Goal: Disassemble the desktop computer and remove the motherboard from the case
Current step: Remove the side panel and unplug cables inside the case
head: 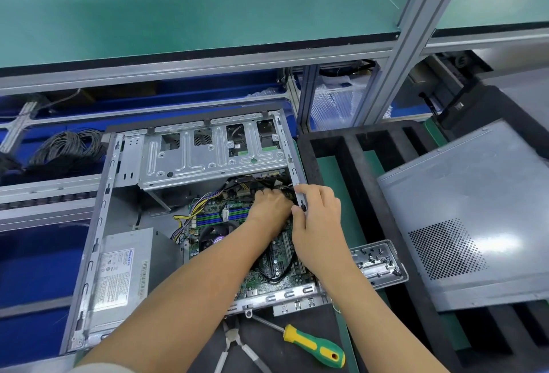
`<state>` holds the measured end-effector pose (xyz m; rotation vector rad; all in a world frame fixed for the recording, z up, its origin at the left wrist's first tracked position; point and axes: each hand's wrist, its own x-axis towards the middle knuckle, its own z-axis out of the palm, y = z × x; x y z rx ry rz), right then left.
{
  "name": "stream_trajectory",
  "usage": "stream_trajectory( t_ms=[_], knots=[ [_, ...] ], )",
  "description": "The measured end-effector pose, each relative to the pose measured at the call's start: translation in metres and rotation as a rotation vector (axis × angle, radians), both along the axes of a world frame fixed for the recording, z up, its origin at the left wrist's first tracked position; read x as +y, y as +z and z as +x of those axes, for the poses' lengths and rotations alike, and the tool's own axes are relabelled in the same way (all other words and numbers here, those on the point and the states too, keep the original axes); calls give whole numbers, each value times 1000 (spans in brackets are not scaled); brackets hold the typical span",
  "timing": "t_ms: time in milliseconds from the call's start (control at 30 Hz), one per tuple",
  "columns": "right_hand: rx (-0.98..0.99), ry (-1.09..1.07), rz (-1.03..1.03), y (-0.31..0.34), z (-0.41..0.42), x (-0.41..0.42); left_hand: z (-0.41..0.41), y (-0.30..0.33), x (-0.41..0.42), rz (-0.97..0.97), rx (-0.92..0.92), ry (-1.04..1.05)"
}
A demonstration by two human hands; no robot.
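Steel case (190,150), side panel off, lying open before us; motherboard (267,265) still seated on its floor.

Left hand (271,207): reaches down into the case, fingers curled together over the cables (237,187) at the board's far edge. We cannot tell whether they pinch a plug or only press on it; the fingertips are hidden.

Right hand (319,224): just beside the left, gripping the case's right rail (297,182); thumb on the inner face, fingers wrapped over the outer.

Blue memory slots (219,218): left of the left knuckles. Black cable loop (282,271): lies on the board beneath both wrists.

Power supply (121,277): well left of the hands, near corner of the case.

Screw tray (377,262): just right of the right wrist, small screws inside.

Screwdriver (315,346), yellow-green handle, and pliers (237,346): near us, between the forearms, outside the case.

Side panel (475,209): well right of the right hand, on black foam (350,150).
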<state>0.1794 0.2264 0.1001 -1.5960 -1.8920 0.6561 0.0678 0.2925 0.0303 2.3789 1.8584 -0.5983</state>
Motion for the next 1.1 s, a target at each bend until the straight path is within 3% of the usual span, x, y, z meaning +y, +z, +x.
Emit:
stream_trajectory(
  t_ms=[200, 633, 1100],
  knots=[
    [-15, -4, 11, -1, 0, 1, 2, 8, -1, 4, 7, 58],
    [-13, 2, 18, 2, 0, -1, 20, 18, 5, -94, 232, 31],
    [-41, 4, 21, 1, 0, 0, 13, 22, 17, -203, 141, 5]
  ],
)
